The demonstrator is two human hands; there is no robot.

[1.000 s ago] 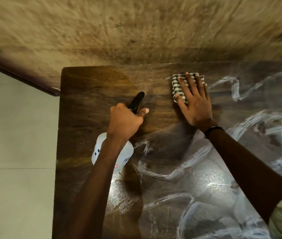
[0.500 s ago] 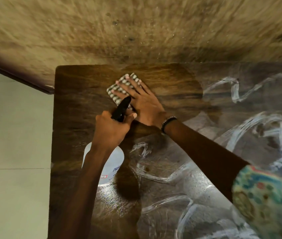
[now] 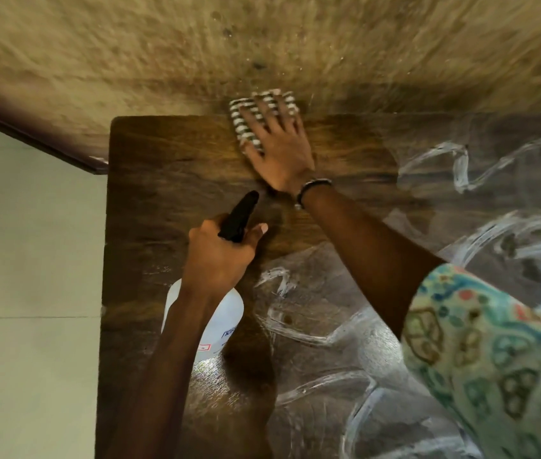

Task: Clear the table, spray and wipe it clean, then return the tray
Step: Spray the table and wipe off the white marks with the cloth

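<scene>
Dark wooden table (image 3: pixel 169 193), grain showing plainly on the far left part, dull and dry-looking there; white foamy streaks (image 3: pixel 461 167) and wet sheen across the right and near parts.

Checked cloth (image 3: pixel 245 127), black-and-white, folded small, lying at the table's far edge, blurred, partly hanging past the edge against the rough tan wall (image 3: pixel 262 44).

Right hand (image 3: pixel 279 150) flat on the cloth, fingers straight and spread, pressing down; dark bracelet (image 3: pixel 312 188) at the wrist, patterned sleeve (image 3: pixel 481 352) at lower right.

Left hand (image 3: pixel 222 253) curled round the neck of a spray bottle (image 3: pixel 219 323), gripping it; black nozzle (image 3: pixel 241 213) pointing toward the far edge, white body with a label, over the table's left part, below the wrist.

Pale floor (image 3: pixel 30 293) to the left.
</scene>
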